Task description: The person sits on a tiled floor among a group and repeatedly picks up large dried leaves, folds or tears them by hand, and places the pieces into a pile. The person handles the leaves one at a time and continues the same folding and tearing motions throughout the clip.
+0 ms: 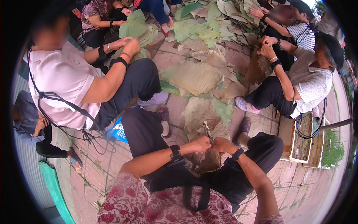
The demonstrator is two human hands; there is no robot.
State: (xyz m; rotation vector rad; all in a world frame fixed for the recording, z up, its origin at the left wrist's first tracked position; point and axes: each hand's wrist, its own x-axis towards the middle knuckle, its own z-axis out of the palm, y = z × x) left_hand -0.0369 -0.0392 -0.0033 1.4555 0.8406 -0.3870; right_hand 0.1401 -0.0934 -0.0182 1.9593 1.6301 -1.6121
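Between my knees, my left hand [200, 144] and my right hand [222, 145] meet, both with fingers closed. They grip a dried, brownish lotus leaf [209, 161] that is bunched up between them, part of it hanging below over my lap. The finer grip of the fingertips is too small to make out. Just beyond my hands, more large dried leaves [203, 112] lie flat on the paving, pale green to tan. A further leaf [195, 77] with a broad, fanned surface rests farther off.
A person in a pale pink shirt [67, 74] sits close on my left, another in a light patterned top [311, 84] on my right; both handle leaves. Farther ahead lies a wide leaf pile [220, 22] with more people around it. A blue bag [120, 130] and planter boxes [302, 140] stand nearby.
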